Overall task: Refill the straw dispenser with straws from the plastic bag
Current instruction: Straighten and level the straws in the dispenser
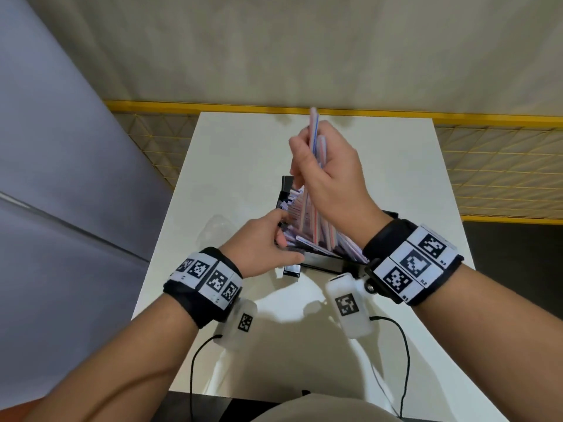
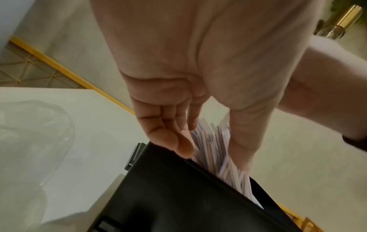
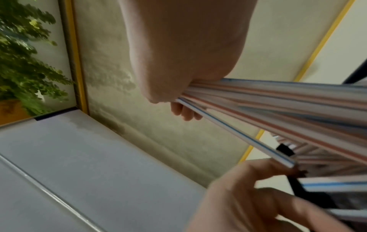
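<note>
A black straw dispenser [image 1: 323,264] stands open in the middle of a white table [image 1: 243,147], filled with several paper-wrapped straws lying at slants. My right hand [image 1: 309,150] grips a bundle of wrapped straws [image 1: 313,123] above it; their upper ends stick up past the fingers and their lower ends reach down into the box. In the right wrist view the same bundle [image 3: 278,100] runs out from under the palm. My left hand [image 1: 280,236] is at the dispenser's left front corner. Its fingers [image 2: 178,141] and thumb lie fairly straight on either side of the straws [image 2: 210,141] in the box [image 2: 168,196].
A clear, crumpled plastic bag [image 1: 214,231] lies on the table just left of the dispenser, also in the left wrist view [image 2: 35,133]. A yellow-framed mesh panel [image 1: 502,166] runs behind and to the right of the table. A grey wall [image 1: 61,147] stands on the left.
</note>
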Demonstrator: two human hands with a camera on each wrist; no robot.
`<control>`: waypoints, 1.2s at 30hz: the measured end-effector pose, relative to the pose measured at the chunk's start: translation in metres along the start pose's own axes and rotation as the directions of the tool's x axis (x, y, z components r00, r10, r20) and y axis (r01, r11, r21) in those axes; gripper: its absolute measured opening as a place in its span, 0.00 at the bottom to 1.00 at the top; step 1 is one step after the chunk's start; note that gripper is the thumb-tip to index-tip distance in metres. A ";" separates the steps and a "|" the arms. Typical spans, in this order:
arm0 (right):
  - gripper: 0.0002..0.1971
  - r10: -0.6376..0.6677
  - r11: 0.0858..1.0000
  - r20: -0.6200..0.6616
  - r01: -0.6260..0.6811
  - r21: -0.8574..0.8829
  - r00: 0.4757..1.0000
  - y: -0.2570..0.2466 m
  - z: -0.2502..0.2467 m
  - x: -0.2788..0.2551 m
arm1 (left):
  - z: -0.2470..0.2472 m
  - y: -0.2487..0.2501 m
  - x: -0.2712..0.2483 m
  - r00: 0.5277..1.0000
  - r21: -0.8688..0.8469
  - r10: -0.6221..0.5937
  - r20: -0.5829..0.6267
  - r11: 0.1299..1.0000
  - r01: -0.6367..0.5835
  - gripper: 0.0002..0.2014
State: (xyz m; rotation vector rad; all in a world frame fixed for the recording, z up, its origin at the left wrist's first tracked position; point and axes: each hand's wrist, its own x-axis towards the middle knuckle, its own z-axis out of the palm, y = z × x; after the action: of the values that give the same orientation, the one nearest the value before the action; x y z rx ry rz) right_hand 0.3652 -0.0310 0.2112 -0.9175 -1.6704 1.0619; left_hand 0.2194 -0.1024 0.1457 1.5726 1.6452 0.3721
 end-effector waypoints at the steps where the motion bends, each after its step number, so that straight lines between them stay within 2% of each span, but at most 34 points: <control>1: 0.08 -0.002 1.000 -0.033 0.003 0.031 0.999 -0.006 0.001 0.004 | 0.004 0.001 0.002 1.000 0.013 0.002 0.009 1.000 -0.002 0.28; 6: 0.09 -0.054 0.986 -0.163 0.079 0.150 0.985 -0.035 -0.009 0.023 | 0.009 0.005 0.010 1.000 0.176 0.014 -0.011 0.984 -0.012 0.20; 8: 0.10 -0.078 0.974 -0.214 0.120 0.191 0.974 -0.046 -0.019 0.031 | 0.004 0.005 0.008 0.996 0.193 0.021 -0.082 0.981 -0.005 0.22; 10: 0.11 -0.091 0.963 -0.275 0.155 0.221 0.957 -0.055 -0.031 0.039 | -0.002 0.006 0.005 0.977 0.213 0.054 -0.208 0.977 -0.009 0.24; 12: 0.11 -0.101 0.952 -0.330 0.187 0.242 0.939 -0.061 -0.043 0.046 | -0.002 0.005 0.002 0.933 0.275 0.183 -0.311 0.957 -0.096 0.30; 13: 0.11 -0.106 0.948 -0.353 0.201 0.245 0.930 -0.063 -0.049 0.049 | -0.001 0.005 0.001 0.907 0.307 0.273 -0.321 0.936 -0.173 0.34; 16: 0.09 -0.137 0.945 -0.393 0.239 0.223 0.909 -0.064 -0.064 0.054 | 0.004 0.010 -0.001 0.826 0.341 0.494 -0.272 0.852 -0.398 0.42; 18: 0.10 -0.152 0.948 -0.411 0.250 0.195 0.899 -0.061 -0.069 0.054 | 0.012 0.016 -0.003 0.766 0.369 0.589 -0.258 0.793 -0.486 0.44; 20: 0.11 -0.173 0.954 -0.414 0.257 0.157 0.894 -0.057 -0.071 0.050 | 0.025 0.020 0.000 0.714 0.437 0.653 -0.252 0.735 -0.518 0.43; 23: 0.13 -0.216 0.958 -0.387 0.272 0.094 0.897 -0.049 -0.074 0.043 | 0.041 0.023 0.008 0.737 0.441 0.589 -0.330 0.787 -0.431 0.37; 25: 0.12 -0.249 0.958 -0.363 0.284 0.046 0.898 -0.043 -0.076 0.038 | 0.041 0.026 0.012 0.746 0.402 0.506 -0.433 0.849 -0.342 0.23; 27: 0.12 -0.233 0.967 -0.355 0.255 0.014 0.905 -0.033 -0.075 0.029 | 0.036 0.026 0.016 0.775 0.379 0.421 -0.471 0.890 -0.253 0.15; 29: 0.13 -0.195 0.980 -0.358 0.200 -0.024 0.913 -0.017 -0.070 0.016 | 0.031 0.023 0.018 0.834 0.342 0.358 -0.419 0.913 -0.220 0.15; 32: 0.12 -0.141 0.980 -0.295 0.090 -0.178 0.945 0.015 -0.058 -0.007 | 0.027 0.012 0.021 0.898 0.136 0.264 -0.353 0.964 -0.230 0.14; 34: 0.11 -0.080 0.959 -0.194 0.023 -0.281 0.978 0.039 -0.049 -0.021 | 0.026 0.003 0.022 0.919 0.043 0.196 -0.341 0.980 -0.193 0.11; 36: 0.10 0.008 0.924 -0.032 -0.020 -0.383 0.999 0.062 -0.042 -0.033 | 0.027 -0.006 0.023 0.930 -0.003 0.142 -0.340 0.988 -0.152 0.09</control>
State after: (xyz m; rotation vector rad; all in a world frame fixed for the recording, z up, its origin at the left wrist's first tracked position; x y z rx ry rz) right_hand 0.4215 -0.0292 0.1517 -1.1891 -1.8857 0.7345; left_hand 0.2371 -0.0908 0.1172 1.6840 1.7695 0.7810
